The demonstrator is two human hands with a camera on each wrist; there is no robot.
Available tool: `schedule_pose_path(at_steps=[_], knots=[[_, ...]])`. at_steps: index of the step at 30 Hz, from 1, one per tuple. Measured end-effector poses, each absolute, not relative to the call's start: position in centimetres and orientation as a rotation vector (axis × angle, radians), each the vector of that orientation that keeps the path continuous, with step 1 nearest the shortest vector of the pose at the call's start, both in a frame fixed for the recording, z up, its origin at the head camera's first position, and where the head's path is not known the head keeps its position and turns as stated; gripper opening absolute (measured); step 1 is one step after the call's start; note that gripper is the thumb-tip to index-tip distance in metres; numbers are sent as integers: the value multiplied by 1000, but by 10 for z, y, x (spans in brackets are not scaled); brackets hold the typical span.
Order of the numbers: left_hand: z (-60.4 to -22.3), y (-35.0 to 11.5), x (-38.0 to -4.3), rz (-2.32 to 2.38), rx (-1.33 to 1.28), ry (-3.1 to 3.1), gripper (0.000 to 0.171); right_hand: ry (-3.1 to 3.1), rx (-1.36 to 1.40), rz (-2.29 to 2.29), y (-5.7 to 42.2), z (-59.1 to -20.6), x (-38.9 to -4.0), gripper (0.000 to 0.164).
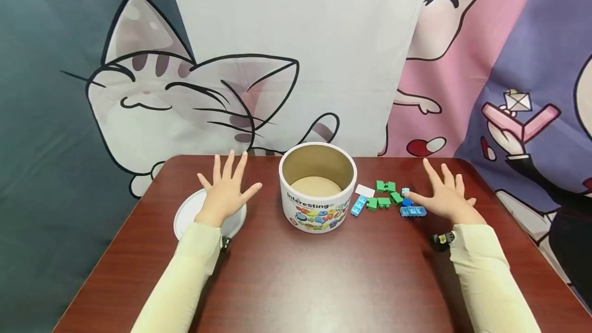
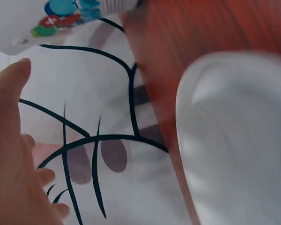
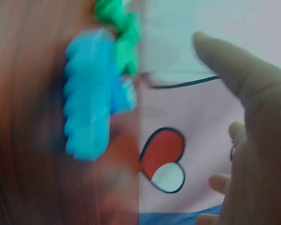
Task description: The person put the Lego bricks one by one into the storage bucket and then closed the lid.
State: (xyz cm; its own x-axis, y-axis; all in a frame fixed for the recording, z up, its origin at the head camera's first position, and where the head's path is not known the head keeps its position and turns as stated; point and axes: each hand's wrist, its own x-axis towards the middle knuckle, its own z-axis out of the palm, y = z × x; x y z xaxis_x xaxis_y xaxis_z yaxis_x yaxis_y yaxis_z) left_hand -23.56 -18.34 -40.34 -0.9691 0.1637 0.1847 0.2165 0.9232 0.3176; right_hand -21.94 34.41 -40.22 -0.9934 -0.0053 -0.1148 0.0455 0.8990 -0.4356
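Note:
My left hand (image 1: pixel 223 193) is held with fingers spread over a round white lid (image 1: pixel 185 215), holding nothing; the lid fills the right side of the left wrist view. Between the hands stands a white round tub (image 1: pixel 316 209) with "Interesting" printed on it, its top uncovered and its visible floor bare. My right hand (image 1: pixel 446 197), fingers spread too, is beside a group of toy building bricks. Nearest to it are a long light blue brick (image 3: pixel 89 93), a dark blue brick (image 1: pixel 407 202) and several green bricks (image 1: pixel 385 186).
Left of the green bricks lie another light blue brick (image 1: pixel 358 205) and a flat white piece (image 1: pixel 365 190), close beside the tub. All rest on a dark red-brown wooden table (image 1: pixel 324 281). A cloth with cartoon figures (image 1: pixel 296 40) hangs behind the table's far edge.

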Motion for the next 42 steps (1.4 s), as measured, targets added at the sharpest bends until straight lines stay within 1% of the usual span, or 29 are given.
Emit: schedule_pose_path(at_steps=[2, 4, 9, 11, 15, 20, 27, 31, 38, 42], knots=[[-405, -181, -232, -557, -336, -2850, 87, 2968, -6, -748, 339, -399, -219, 110], [-406, -179, -228, -618, -378, -2758, 82, 2978, -45, -800, 333, -396, -220, 104], [-403, -168, -218, -716, -454, -2564, 71, 2965, -79, -864, 323, -393, -217, 78], [-401, -159, -215, -730, -482, -2526, 68, 2953, -64, -873, 322, -394, -215, 71], [-398, -141, -211, -743, -537, -2506, 66, 2926, -2, -897, 325, -401, -211, 61], [-401, -125, -211, -707, -592, -2545, 66, 2921, 9, -917, 335, -415, -207, 41], [-410, -118, -208, -679, -671, -2588, 69, 2883, -7, -908, 344, -431, -201, 35], [-413, -119, -207, -685, -704, -2606, 70, 2859, 8, -917, 345, -432, -200, 33], [-413, -118, -211, -725, -738, -2607, 71, 2838, 25, -923, 351, -430, -204, 23], [-413, -118, -216, -734, -752, -2614, 72, 2830, 12, -926, 353, -429, -207, 22]])
